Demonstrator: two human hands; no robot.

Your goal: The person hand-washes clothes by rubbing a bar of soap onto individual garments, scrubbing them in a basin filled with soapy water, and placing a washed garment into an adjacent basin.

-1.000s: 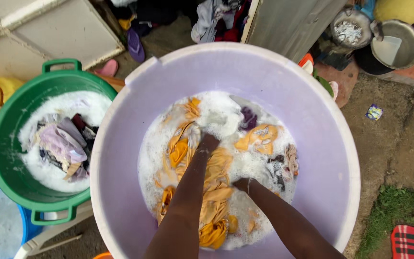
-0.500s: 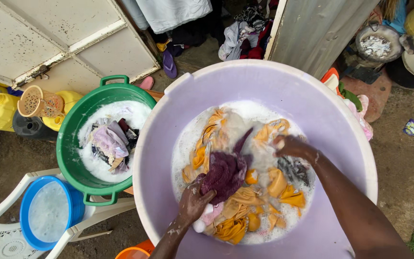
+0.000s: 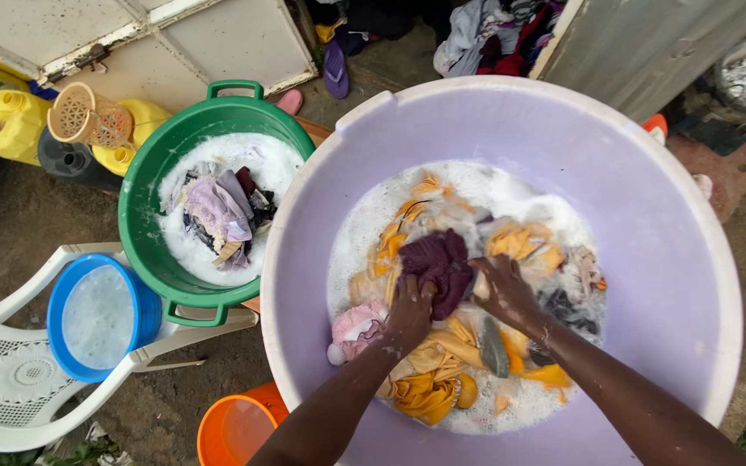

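Head view: bare dirt yard, green basin beside a lilac tub of suds. Left hand and right hand both clench the maroon garment mid-tub.

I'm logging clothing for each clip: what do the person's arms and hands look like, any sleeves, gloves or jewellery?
Both forearms are bare, no sleeves in view. The left hand and right hand wear no gloves, and no rings or bracelets show. Both are wet, with flecks of white soap foam.
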